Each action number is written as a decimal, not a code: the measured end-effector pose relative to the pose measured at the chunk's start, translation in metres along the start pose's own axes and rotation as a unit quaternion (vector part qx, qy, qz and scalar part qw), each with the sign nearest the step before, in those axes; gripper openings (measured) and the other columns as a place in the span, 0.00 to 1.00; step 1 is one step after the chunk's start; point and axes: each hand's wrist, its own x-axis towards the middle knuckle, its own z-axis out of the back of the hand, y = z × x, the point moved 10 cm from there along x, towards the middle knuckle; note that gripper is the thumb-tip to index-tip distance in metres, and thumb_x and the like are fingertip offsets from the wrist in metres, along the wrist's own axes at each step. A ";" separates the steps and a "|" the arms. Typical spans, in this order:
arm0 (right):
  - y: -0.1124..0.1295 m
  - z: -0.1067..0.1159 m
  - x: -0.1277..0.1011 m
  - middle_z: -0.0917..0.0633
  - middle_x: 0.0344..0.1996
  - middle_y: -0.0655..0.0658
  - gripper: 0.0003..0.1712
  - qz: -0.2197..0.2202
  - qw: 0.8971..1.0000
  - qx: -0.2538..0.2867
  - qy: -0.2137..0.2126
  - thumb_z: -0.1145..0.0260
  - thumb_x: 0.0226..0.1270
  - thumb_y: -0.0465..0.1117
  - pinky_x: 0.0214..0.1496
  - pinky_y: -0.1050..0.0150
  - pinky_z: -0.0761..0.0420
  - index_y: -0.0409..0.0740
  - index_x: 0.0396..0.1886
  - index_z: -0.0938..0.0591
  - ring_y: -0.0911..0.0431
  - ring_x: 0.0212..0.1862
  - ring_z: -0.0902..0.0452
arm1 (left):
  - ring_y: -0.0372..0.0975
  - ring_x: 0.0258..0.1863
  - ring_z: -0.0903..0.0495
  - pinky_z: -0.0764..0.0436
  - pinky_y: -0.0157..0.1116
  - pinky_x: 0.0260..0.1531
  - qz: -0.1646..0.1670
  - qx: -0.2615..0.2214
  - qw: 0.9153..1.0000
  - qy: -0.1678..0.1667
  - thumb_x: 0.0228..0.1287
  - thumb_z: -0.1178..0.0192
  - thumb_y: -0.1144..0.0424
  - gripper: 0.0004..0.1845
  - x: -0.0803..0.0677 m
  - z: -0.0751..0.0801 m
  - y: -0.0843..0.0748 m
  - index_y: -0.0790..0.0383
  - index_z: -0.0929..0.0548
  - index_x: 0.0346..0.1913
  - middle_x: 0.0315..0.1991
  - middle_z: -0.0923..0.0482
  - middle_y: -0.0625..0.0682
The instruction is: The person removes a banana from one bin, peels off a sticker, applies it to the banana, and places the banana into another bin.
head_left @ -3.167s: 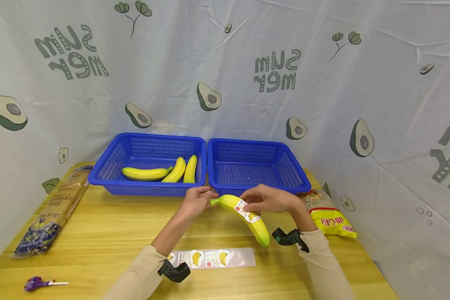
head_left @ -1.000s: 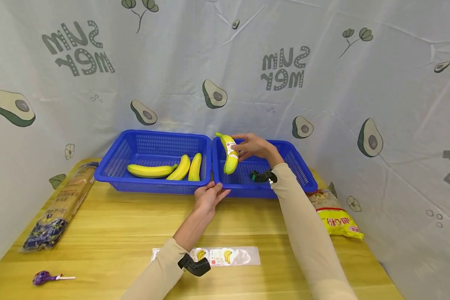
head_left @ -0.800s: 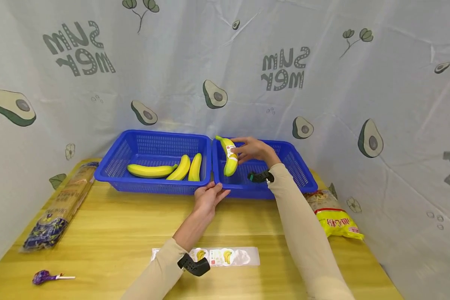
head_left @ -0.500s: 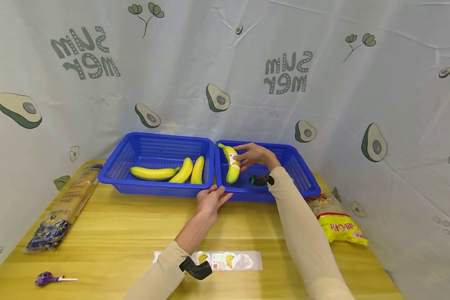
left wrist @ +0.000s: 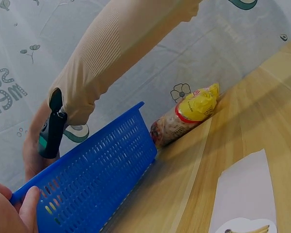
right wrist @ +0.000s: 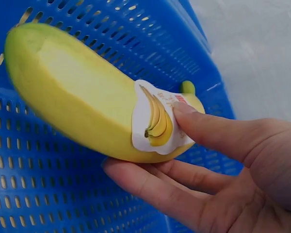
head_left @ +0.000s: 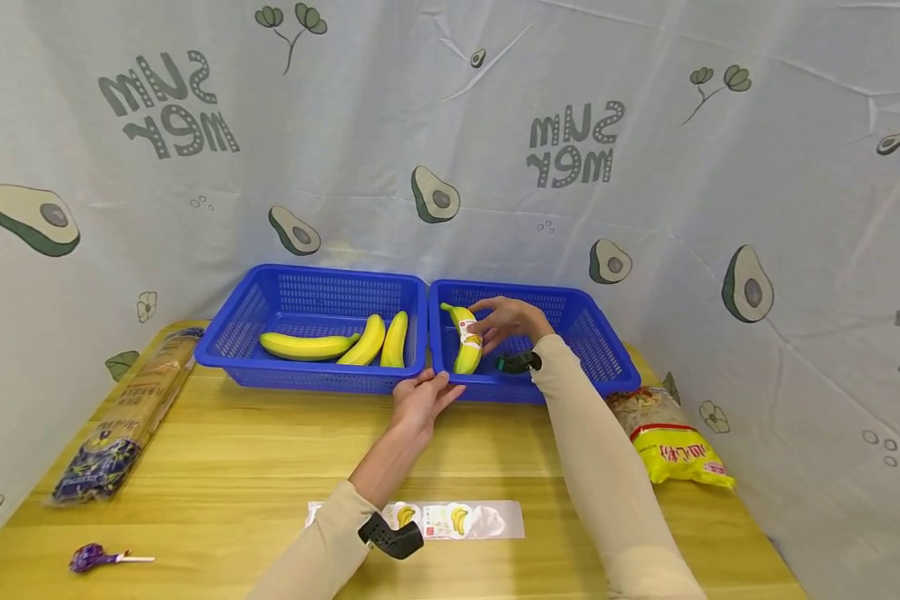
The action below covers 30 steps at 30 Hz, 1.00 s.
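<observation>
My right hand (head_left: 512, 321) pinches a yellow banana (head_left: 468, 363) between thumb and fingers, low inside the right blue basket (head_left: 600, 360) by its left wall. In the right wrist view a white sticker (right wrist: 153, 121) printed with bananas wraps the fruit, and the thumb rests on it. The green tip points toward the basket's near side. My left hand (head_left: 416, 403) grips the front rim of that basket at its left corner; in the left wrist view the thumb (left wrist: 29, 209) lies against the outer wall.
The left blue basket (head_left: 307, 379) holds three bananas (head_left: 309, 346). A strip of banana stickers (head_left: 474, 520) lies on the wooden table (head_left: 217, 467), partly under the left forearm. Noodle packet (head_left: 131, 417) and lollipop (head_left: 90, 557) are at left, a yellow-ended food bag (head_left: 675, 442) at right.
The stickered banana has gone from above the table into the right basket in my right hand, sinking lower over the last second. My left hand has moved from its stem to the basket rim.
</observation>
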 end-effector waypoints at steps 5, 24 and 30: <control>-0.007 -0.005 0.007 0.22 0.63 0.27 0.41 -0.017 1.000 0.007 0.004 0.35 0.81 0.31 0.71 0.36 0.22 0.39 0.86 0.42 0.36 0.55 0.12 | 0.41 0.37 0.13 0.12 0.48 0.58 0.002 -0.005 1.000 -0.004 0.77 0.42 0.80 0.10 0.000 0.001 0.000 0.67 0.30 0.40 0.41 0.30 0.57; -0.022 -0.010 0.015 0.21 0.62 0.27 0.40 -0.048 0.999 -0.024 -0.003 0.34 0.80 0.31 0.60 0.50 0.11 0.35 0.84 0.40 0.49 0.40 0.11 | 0.41 0.38 0.14 0.14 0.49 0.60 0.003 -0.005 1.000 0.004 0.77 0.43 0.80 0.08 -0.002 0.000 0.001 0.68 0.30 0.42 0.42 0.30 0.57; -0.027 -0.010 0.018 0.21 0.63 0.28 0.41 -0.054 0.999 -0.006 0.000 0.33 0.79 0.30 0.58 0.51 0.10 0.35 0.85 0.41 0.51 0.39 0.10 | 0.41 0.38 0.15 0.13 0.48 0.59 0.007 -0.007 1.000 0.000 0.78 0.44 0.80 0.08 -0.001 0.000 0.002 0.68 0.30 0.42 0.42 0.30 0.58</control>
